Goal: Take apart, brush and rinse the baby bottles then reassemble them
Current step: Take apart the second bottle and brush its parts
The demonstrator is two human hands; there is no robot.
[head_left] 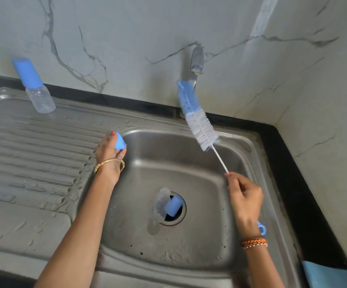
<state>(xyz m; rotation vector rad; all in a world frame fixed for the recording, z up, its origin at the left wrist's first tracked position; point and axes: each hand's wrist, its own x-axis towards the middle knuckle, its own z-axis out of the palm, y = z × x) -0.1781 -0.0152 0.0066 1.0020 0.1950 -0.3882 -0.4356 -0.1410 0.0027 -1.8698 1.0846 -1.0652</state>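
Note:
My left hand point(109, 149) holds a small blue bottle cap point(120, 142) at the left rim of the steel sink point(189, 260). My right hand point(244, 199) grips the thin white handle of a bottle brush point(197, 119), whose blue and white bristle head points up toward the tap point(196, 61). A clear baby bottle with a blue collar point(167, 204) lies on its side over the drain. A second baby bottle point(36, 88), assembled with its blue cap on, stands at the back of the draining board.
The ribbed draining board point(29, 154) to the left is wet with drops. A black counter edge point(301, 183) runs behind and right of the sink, under a marble-patterned wall. A blue object point(328, 276) shows at the lower right corner.

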